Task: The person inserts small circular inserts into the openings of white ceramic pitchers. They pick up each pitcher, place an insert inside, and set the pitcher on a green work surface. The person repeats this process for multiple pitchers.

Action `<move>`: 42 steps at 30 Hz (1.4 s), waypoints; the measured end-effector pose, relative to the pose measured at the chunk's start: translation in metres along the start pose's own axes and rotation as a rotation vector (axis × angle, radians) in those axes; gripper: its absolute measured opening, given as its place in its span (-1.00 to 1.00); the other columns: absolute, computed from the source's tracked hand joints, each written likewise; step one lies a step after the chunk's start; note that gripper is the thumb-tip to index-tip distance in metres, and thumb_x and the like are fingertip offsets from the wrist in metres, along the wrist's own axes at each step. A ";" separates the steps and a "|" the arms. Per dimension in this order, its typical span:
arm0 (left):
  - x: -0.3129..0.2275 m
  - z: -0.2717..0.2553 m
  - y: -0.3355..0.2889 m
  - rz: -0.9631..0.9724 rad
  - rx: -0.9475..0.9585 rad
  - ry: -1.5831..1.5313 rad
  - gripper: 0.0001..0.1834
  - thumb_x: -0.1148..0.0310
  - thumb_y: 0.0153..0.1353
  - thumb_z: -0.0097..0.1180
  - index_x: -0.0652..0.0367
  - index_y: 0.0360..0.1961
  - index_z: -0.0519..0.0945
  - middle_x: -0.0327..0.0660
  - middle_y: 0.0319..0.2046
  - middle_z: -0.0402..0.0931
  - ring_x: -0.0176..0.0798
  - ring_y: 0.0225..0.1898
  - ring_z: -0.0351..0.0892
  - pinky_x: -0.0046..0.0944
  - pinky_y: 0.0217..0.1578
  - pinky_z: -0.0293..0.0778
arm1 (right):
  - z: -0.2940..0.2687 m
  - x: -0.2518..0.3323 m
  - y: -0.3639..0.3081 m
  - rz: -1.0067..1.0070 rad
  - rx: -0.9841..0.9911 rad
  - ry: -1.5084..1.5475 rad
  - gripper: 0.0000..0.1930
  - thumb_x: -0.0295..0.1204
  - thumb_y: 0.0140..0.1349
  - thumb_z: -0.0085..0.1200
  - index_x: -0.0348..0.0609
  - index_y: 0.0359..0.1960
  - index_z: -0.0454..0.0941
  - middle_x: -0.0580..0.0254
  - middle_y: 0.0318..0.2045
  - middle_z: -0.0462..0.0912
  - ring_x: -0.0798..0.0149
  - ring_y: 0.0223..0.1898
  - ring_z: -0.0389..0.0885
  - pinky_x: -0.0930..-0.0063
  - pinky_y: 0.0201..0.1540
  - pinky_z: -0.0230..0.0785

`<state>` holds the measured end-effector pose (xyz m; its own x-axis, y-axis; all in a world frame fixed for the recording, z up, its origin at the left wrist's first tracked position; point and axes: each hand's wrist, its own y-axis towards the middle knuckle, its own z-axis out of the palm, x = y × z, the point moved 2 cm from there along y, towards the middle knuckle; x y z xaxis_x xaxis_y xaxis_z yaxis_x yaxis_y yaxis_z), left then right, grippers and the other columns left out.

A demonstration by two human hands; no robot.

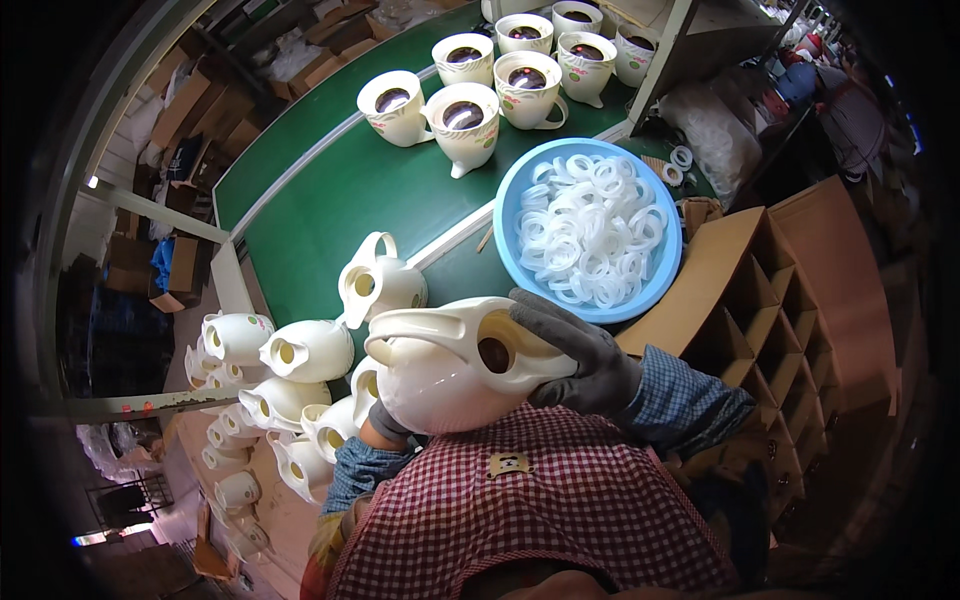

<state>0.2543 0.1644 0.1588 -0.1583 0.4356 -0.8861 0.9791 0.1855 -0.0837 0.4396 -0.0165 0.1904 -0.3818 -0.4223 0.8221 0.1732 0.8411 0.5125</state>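
Note:
In front of my apron I hold a white plastic jug shell [450, 392], tilted on its side with its handle up and its round opening facing me. My gloved right hand [592, 352] wraps round its spout end. At the other end, my gloved left hand [387, 424] grips the bottom; the jug hides most of its fingers. Just beyond the jug, a similar shell [385, 288] lies on the green table [330, 200]. A light blue basin [508, 200] full of translucent white rings [590, 230] stands close to my right hand.
Several white jugs with dark, shiny insides [464, 118] stand upright at the far side of the table. More empty shells [305, 350] are piled to my left. On the right is an open cardboard box [690, 300] with dividers. A metal post [660, 65] rises behind the basin.

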 end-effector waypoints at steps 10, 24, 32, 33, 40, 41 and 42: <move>0.009 0.009 -0.007 -0.037 0.031 -0.321 -0.26 0.20 0.44 0.17 0.13 0.53 0.16 -0.07 0.43 0.28 -0.12 0.43 0.30 -0.06 0.43 0.27 | -0.003 0.009 0.004 0.024 0.052 -0.012 -0.14 0.07 0.30 0.19 -0.18 0.49 0.24 -0.33 0.43 0.29 -0.27 0.45 0.31 -0.03 0.44 0.28; 0.012 0.017 -0.001 -0.059 0.020 -0.548 -0.22 0.09 0.40 0.20 0.11 0.52 0.19 -0.06 0.43 0.30 -0.06 0.43 0.31 0.02 0.41 0.30 | -0.005 0.030 0.007 0.049 0.167 -0.079 -0.17 -0.27 0.20 0.38 -0.28 0.46 0.28 -0.29 0.45 0.28 -0.24 0.46 0.29 0.00 0.45 0.28; 0.024 0.030 -0.012 -0.146 -0.118 -1.306 -0.19 0.02 0.38 0.22 0.09 0.51 0.21 -0.06 0.43 0.31 -0.03 0.43 0.32 0.06 0.40 0.32 | -0.010 0.022 0.007 0.092 0.120 -0.069 -0.20 -0.19 0.21 0.37 -0.32 0.42 0.34 -0.31 0.44 0.29 -0.24 0.46 0.30 0.00 0.46 0.27; 0.024 0.030 -0.020 -0.157 -0.181 -1.488 -0.19 0.01 0.37 0.23 0.09 0.51 0.21 -0.06 0.43 0.31 -0.03 0.43 0.32 0.07 0.40 0.32 | -0.011 0.022 0.008 0.099 0.111 -0.073 -0.20 -0.18 0.21 0.37 -0.32 0.41 0.34 -0.30 0.44 0.29 -0.24 0.46 0.30 0.00 0.46 0.26; 0.074 0.019 -0.076 -0.287 -0.270 -1.461 -0.02 0.11 0.19 0.44 0.19 0.51 0.18 -0.03 0.40 0.36 0.05 0.38 0.41 0.10 0.32 0.44 | -0.016 0.010 0.011 0.050 0.056 -0.087 -0.17 -0.12 0.23 0.37 -0.30 0.43 0.32 -0.28 0.42 0.33 -0.23 0.43 0.35 0.02 0.45 0.26; 0.061 0.006 -0.070 -0.331 -0.366 -1.402 -0.06 0.15 0.16 0.47 0.22 0.47 0.25 -0.05 0.31 0.47 -0.02 0.31 0.50 0.03 0.28 0.49 | -0.018 0.007 0.013 0.029 0.032 -0.108 -0.17 -0.12 0.24 0.37 -0.30 0.44 0.31 -0.27 0.40 0.35 -0.22 0.42 0.37 0.02 0.44 0.26; 0.059 -0.013 -0.065 -0.294 -0.382 -1.338 -0.22 0.25 0.21 0.42 0.26 0.39 0.36 -0.11 0.19 0.57 -0.14 0.21 0.58 -0.11 0.19 0.55 | -0.018 0.006 0.014 0.007 0.012 -0.128 -0.16 -0.11 0.25 0.36 -0.30 0.45 0.29 -0.27 0.39 0.37 -0.21 0.41 0.39 0.03 0.44 0.26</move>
<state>0.1801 0.1893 0.1179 0.1029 -0.7680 -0.6321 0.8040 0.4384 -0.4017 0.4565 -0.0136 0.2064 -0.4937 -0.3705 0.7868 0.1653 0.8482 0.5032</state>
